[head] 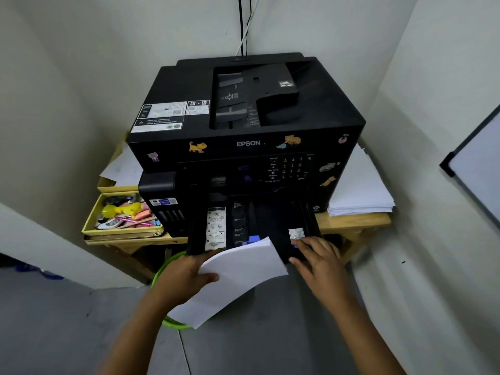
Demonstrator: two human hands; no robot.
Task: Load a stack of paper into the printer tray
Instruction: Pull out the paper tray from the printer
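A black Epson printer (243, 125) stands on a wooden table in a room corner. Its black paper tray (276, 223) is pulled out toward me, with a blue guide near its front. My left hand (186, 274) grips the left edge of a white paper stack (240, 274), which bends and hangs in front of the tray, its far corner over the tray's front edge. My right hand (316, 255) rests on the tray's front right corner, fingers spread on the black plastic, beside a small label.
A yellow box (121, 215) of colourful stationery sits left of the printer. Loose white sheets (359, 190) are piled to the right on the wooden table (354, 220). A green hoop-like rim (162, 269) lies below the tray. A whiteboard (476, 163) leans at the right wall.
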